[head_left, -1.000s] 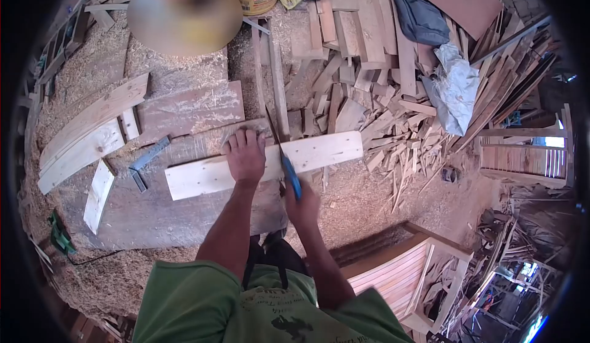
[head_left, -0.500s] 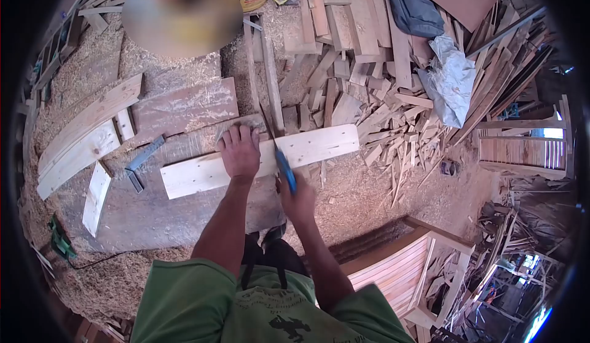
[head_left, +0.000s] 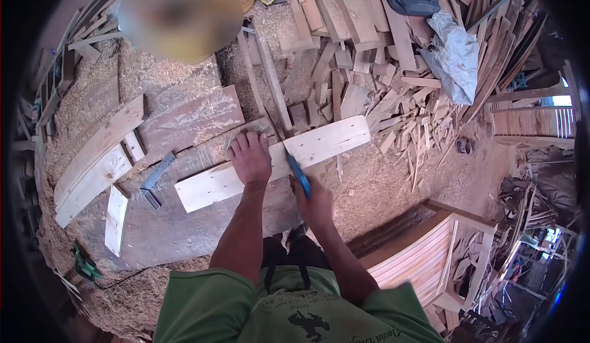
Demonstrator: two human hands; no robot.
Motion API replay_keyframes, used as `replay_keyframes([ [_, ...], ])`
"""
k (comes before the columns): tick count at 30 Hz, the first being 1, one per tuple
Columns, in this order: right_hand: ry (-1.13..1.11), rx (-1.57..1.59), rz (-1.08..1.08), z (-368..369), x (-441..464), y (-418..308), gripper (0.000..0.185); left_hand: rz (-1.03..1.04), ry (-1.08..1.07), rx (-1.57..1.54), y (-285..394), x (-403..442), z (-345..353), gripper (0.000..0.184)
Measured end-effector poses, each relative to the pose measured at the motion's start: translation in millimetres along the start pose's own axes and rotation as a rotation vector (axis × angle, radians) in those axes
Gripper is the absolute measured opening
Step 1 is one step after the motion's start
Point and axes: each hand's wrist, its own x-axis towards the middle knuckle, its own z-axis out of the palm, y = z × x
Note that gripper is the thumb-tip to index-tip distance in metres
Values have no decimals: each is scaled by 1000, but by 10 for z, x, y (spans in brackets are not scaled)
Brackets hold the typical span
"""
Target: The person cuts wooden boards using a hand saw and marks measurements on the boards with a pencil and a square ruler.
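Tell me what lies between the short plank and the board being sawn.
A metal square lies between the short plank and the board, in the head view.

This is a woodworking workshop: around the worn brown wooden work surface (head_left: 184, 232) lie pale wood shavings (head_left: 147, 66), with a jumbled heap of small wooden offcuts (head_left: 424, 122) to its right and long brown stacked planks (head_left: 356, 11) beyond that heap's near edge.

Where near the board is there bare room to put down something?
The worktop looks free between the square, the short plank and the board. The floor has room between the scrap pile and the slatted panel. Crowded: the scrap pile.
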Motion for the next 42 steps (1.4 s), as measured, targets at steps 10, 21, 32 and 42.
replay_keyframes([
  [10, 37, 75, 112, -1022, -1550, -99, 29, -25, -29, -4, 54, 17, -19, 30],
  [21, 6, 28, -17, -395, -456, -22, 29, 7, 49, 31, 25, -11, 59, 30],
  [32, 12, 18, -9, -69, -82, 33, 27, -12, -28, 15, 40, 2, -3, 32],
  [42, 18, 58, 84, -996, -1485, -61, 31, 24, 20, 43, 32, 28, 56, 30],
])
